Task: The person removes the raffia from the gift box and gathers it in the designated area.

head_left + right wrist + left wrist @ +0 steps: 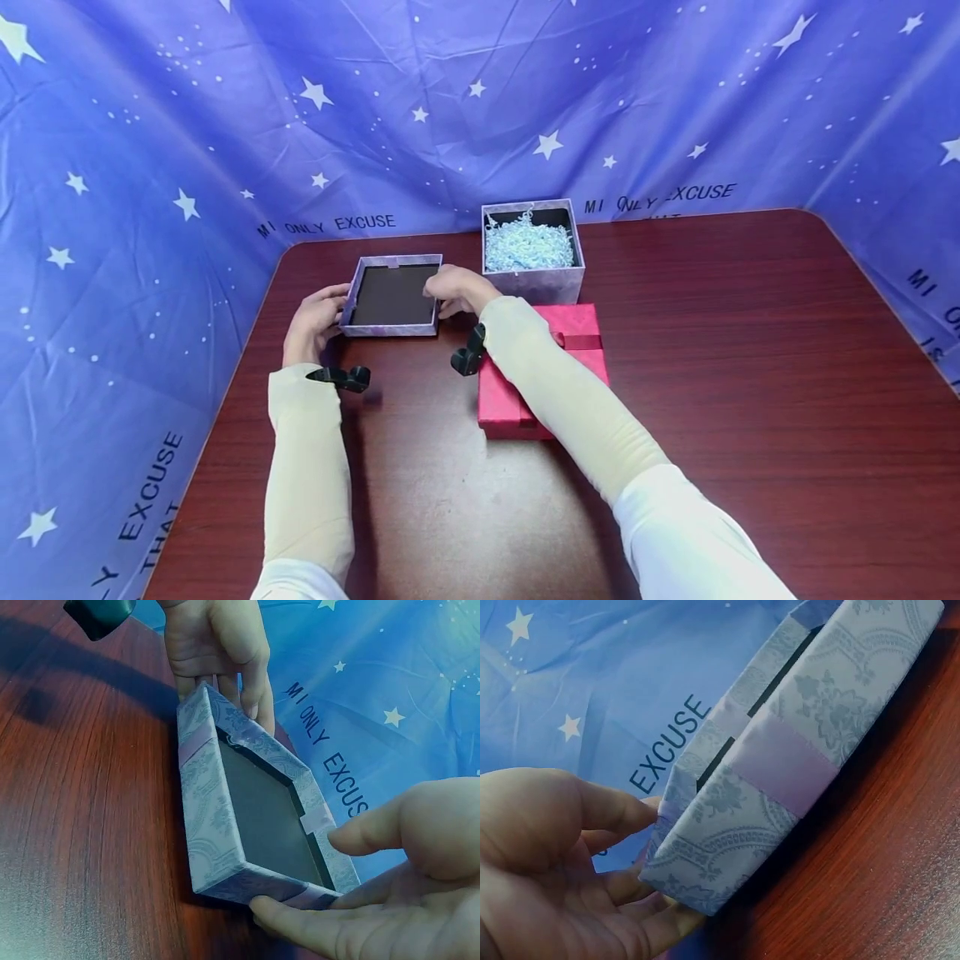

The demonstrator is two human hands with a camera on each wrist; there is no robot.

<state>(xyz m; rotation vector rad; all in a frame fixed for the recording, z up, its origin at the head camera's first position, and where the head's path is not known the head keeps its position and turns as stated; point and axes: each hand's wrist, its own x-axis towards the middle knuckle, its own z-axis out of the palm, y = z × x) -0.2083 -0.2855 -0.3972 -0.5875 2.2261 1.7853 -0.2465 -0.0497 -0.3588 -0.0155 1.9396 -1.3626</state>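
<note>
Starry blue cloth (645, 92) behind reddish-brown table (757, 350)

High, forward-down head view; two close wrist views, shallow box (394, 297) common to all

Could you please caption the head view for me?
Left hand and right hand hold a box lid near a red gift box and shred-filled box.

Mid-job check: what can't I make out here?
Head: middle of the red box, behind the right sleeve.
Head: floor of the deep box, under blue shreds.
Left wrist: far end of the shallow box, cut by the top edge.
Right wrist: some fingertips of the left hand, behind that box.
</note>
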